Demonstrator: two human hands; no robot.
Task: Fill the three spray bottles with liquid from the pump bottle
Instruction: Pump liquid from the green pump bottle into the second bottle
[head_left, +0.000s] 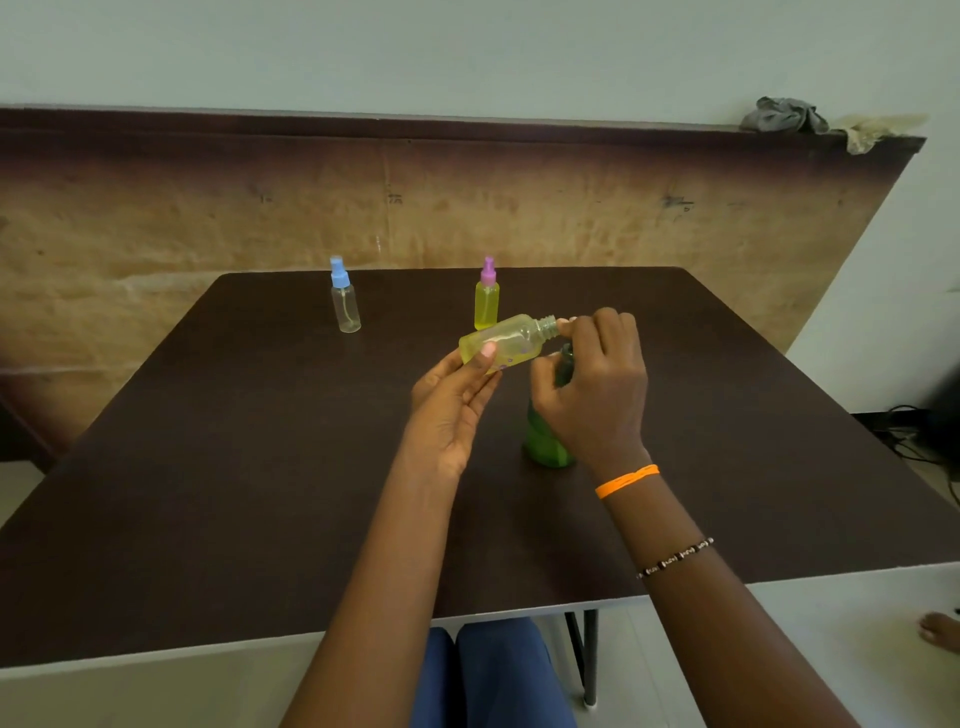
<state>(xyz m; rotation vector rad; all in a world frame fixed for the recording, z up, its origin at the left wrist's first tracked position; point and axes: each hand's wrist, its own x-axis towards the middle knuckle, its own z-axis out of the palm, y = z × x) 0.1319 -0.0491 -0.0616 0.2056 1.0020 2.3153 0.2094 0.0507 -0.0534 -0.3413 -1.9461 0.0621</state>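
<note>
My left hand (454, 395) holds an uncapped spray bottle (506, 342) tilted almost on its side, yellow liquid inside, its threaded neck pointing right. My right hand (592, 379) sits on top of the green pump bottle (545, 441), fingers curled over the pump head, which is mostly hidden. The open neck lies right at the fingertips of that hand. A spray bottle with a purple cap (487, 296) stands upright behind, filled with yellow liquid. A clear spray bottle with a blue cap (344, 297) stands at the far left and looks empty.
Everything stands on a dark brown table (260, 467) with a pale edge. A brown board leans against the wall behind it, with crumpled cloths (784, 115) on its top right. Cables lie on the floor at the right.
</note>
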